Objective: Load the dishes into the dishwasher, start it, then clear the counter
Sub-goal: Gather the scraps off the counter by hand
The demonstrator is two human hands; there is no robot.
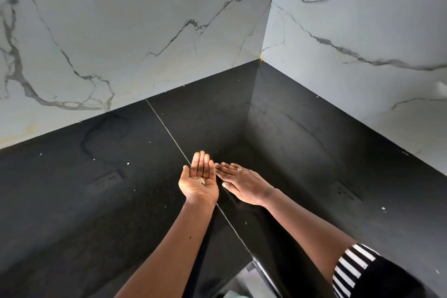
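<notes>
The black stone counter fills a corner under marble walls. My left hand is held palm up over it, slightly cupped, with a small heap of crumbs lying in the palm. My right hand lies flat, palm down, on the counter just to the right, its fingers pointing left toward the cupped hand, with a ring on one finger. Small white crumbs are scattered over the counter. No dishes and no dishwasher are in view.
A thin seam runs diagonally across the counter from the back wall to the front edge. White veined marble walls meet at the far corner. A striped sleeve shows at the lower right. The counter's front edge is near the bottom.
</notes>
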